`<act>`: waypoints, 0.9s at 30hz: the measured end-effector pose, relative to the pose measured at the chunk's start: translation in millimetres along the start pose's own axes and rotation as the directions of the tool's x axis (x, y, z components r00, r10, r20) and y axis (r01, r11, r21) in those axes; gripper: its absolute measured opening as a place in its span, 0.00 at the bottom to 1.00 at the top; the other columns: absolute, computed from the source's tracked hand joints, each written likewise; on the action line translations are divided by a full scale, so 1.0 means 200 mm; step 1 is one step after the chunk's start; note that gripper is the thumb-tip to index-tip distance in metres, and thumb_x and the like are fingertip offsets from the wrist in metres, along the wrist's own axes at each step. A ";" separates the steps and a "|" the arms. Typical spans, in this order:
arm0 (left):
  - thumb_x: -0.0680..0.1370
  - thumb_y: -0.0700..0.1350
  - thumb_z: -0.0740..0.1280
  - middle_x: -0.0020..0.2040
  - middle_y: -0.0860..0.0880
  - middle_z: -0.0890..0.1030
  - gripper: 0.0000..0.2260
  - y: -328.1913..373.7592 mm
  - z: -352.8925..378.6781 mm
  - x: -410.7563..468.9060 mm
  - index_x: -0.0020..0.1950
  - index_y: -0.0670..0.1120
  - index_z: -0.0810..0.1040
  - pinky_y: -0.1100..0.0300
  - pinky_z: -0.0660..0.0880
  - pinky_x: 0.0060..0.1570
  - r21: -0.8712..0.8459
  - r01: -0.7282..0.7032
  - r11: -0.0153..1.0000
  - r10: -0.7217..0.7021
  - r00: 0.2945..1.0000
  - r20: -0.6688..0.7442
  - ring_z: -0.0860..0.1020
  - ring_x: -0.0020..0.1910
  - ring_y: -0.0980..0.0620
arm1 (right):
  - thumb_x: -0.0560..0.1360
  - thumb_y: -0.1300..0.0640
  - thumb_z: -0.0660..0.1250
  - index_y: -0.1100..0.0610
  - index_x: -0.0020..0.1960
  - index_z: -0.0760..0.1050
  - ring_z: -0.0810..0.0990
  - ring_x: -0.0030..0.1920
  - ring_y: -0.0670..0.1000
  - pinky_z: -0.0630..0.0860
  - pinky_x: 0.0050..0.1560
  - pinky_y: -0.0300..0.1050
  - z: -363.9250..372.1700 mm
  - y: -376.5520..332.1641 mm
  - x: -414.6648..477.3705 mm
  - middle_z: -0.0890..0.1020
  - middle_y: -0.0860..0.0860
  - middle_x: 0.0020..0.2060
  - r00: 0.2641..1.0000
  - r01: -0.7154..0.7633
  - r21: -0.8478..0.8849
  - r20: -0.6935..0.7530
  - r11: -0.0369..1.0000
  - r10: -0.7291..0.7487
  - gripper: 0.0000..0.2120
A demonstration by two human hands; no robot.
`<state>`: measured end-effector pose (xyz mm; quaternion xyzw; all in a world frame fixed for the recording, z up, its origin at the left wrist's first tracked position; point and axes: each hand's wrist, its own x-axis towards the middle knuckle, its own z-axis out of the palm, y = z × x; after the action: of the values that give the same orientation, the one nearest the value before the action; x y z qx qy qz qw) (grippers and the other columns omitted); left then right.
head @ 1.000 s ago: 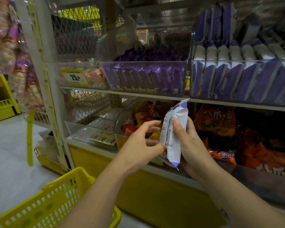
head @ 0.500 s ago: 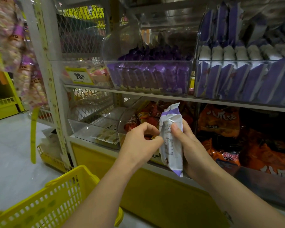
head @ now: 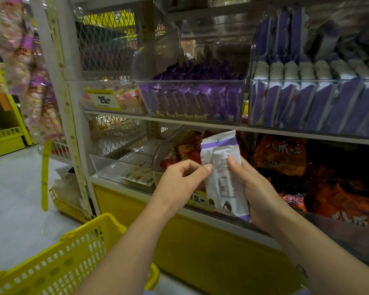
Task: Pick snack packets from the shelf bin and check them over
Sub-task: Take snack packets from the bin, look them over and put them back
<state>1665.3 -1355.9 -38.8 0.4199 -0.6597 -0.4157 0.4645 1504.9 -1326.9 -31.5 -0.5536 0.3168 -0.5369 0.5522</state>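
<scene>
A white and purple snack packet [head: 221, 167] stands upright in front of the lower shelf, its printed back side facing me. My right hand [head: 256, 188] grips it from behind and the right, thumb across the print. My left hand [head: 183, 179] pinches its left edge with curled fingers. Above, a clear shelf bin [head: 313, 107] at the right holds several matching purple and white packets standing in rows. A second clear bin [head: 192, 101] in the middle holds several dark purple packets.
A yellow shopping basket [head: 58, 260] sits at the lower left. Orange and red snack bags [head: 307, 177] fill the lower shelf behind my hands. A yellow price tag [head: 103, 100] hangs on the upper shelf. Hanging snack strips [head: 28, 67] dangle at the left.
The packet has turned so its back side faces me squarely and it sits a little lower. My left hand has closed onto its left edge.
</scene>
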 end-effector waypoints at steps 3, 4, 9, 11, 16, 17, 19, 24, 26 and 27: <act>0.75 0.53 0.70 0.47 0.52 0.83 0.05 0.05 0.01 -0.03 0.46 0.53 0.78 0.44 0.80 0.52 -0.050 -0.010 0.999 0.011 1.000 0.010 0.83 0.49 0.50 | 0.72 0.41 0.59 0.43 0.59 0.75 0.84 0.52 0.51 0.82 0.48 0.52 0.00 -0.02 -0.02 0.85 0.49 0.52 0.993 0.061 -0.026 -0.104 0.998 -0.064 0.18; 0.77 0.49 0.70 0.50 0.51 0.82 0.05 0.06 0.01 -0.04 0.50 0.53 0.76 0.46 0.81 0.51 -0.067 -0.005 0.998 0.007 1.000 0.023 0.83 0.49 0.52 | 0.73 0.41 0.58 0.43 0.59 0.75 0.85 0.50 0.51 0.82 0.46 0.52 0.01 -0.02 -0.03 0.85 0.49 0.52 0.984 0.090 -0.029 -0.151 0.995 -0.094 0.17; 0.76 0.37 0.68 0.62 0.56 0.76 0.25 0.15 0.04 -0.14 0.67 0.59 0.68 0.59 0.80 0.44 -0.099 -0.046 0.994 0.065 0.976 0.208 0.82 0.51 0.59 | 0.82 0.49 0.54 0.46 0.58 0.74 0.86 0.46 0.49 0.83 0.37 0.47 0.02 -0.10 -0.11 0.86 0.46 0.46 0.902 0.189 -0.131 -0.368 0.973 -0.224 0.11; 0.74 0.37 0.71 0.67 0.54 0.75 0.34 0.19 0.05 -0.17 0.72 0.64 0.63 0.55 0.80 0.51 -0.148 -0.052 0.988 0.095 0.947 0.306 0.81 0.56 0.54 | 0.83 0.51 0.55 0.45 0.58 0.73 0.85 0.46 0.46 0.81 0.37 0.43 0.02 -0.16 -0.14 0.85 0.47 0.47 0.849 0.224 -0.194 -0.442 0.955 -0.289 0.10; 0.69 0.40 0.75 0.64 0.51 0.80 0.39 0.39 0.07 -0.18 0.71 0.67 0.61 0.44 0.76 0.59 -0.283 -0.087 0.955 0.182 0.926 0.332 0.81 0.60 0.46 | 0.81 0.53 0.60 0.43 0.63 0.71 0.81 0.52 0.44 0.80 0.51 0.45 0.00 -0.40 -0.18 0.79 0.45 0.57 0.777 0.221 -0.397 -0.481 0.891 -0.406 0.12; 0.70 0.39 0.74 0.62 0.51 0.81 0.39 0.43 0.08 -0.18 0.74 0.63 0.61 0.45 0.77 0.59 -0.274 -0.107 0.956 0.190 0.937 0.294 0.81 0.59 0.47 | 0.80 0.53 0.62 0.46 0.68 0.68 0.79 0.55 0.44 0.79 0.53 0.45 -0.02 -0.46 -0.19 0.76 0.47 0.62 0.786 0.181 -0.465 -0.461 0.866 -0.412 0.17; 0.72 0.38 0.73 0.59 0.50 0.83 0.37 0.52 0.09 -0.17 0.76 0.58 0.61 0.46 0.77 0.58 -0.238 -0.155 0.959 0.206 0.956 0.210 0.82 0.56 0.49 | 0.78 0.51 0.66 0.49 0.74 0.63 0.73 0.64 0.46 0.74 0.61 0.47 -0.06 -0.58 -0.24 0.70 0.48 0.68 0.778 0.115 -0.711 -0.370 0.694 -0.508 0.27; 0.75 0.40 0.72 0.53 0.49 0.85 0.30 0.73 0.18 -0.14 0.73 0.55 0.67 0.54 0.80 0.51 -0.161 -0.276 0.948 0.298 0.945 0.133 0.84 0.51 0.52 | 0.68 0.39 0.69 0.34 0.73 0.57 0.51 0.76 0.44 0.56 0.72 0.48 -0.06 -0.84 -0.36 0.56 0.43 0.76 0.898 0.291 -0.952 0.236 0.098 -0.372 0.37; 0.72 0.46 0.73 0.52 0.49 0.85 0.30 0.81 0.23 -0.14 0.72 0.55 0.68 0.53 0.80 0.52 -0.133 -0.324 0.936 0.340 0.932 0.122 0.84 0.50 0.53 | 0.70 0.42 0.71 0.34 0.74 0.55 0.51 0.76 0.46 0.58 0.73 0.48 -0.07 -0.89 -0.36 0.53 0.44 0.77 0.913 0.301 -0.954 0.288 0.003 -0.290 0.38; 0.70 0.49 0.73 0.52 0.50 0.85 0.31 0.85 0.25 -0.13 0.72 0.55 0.68 0.51 0.80 0.53 -0.121 -0.342 0.932 0.355 0.928 0.112 0.84 0.50 0.53 | 0.71 0.44 0.71 0.36 0.74 0.56 0.53 0.76 0.46 0.60 0.73 0.47 -0.08 -0.92 -0.36 0.53 0.45 0.77 0.911 0.300 -0.954 0.293 -0.020 -0.292 0.37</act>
<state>1595.1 -1272.0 102.5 0.2440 -0.7315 -0.3855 0.5067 1428.7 -1229.6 122.6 -0.8328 0.4692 -0.2748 -0.1038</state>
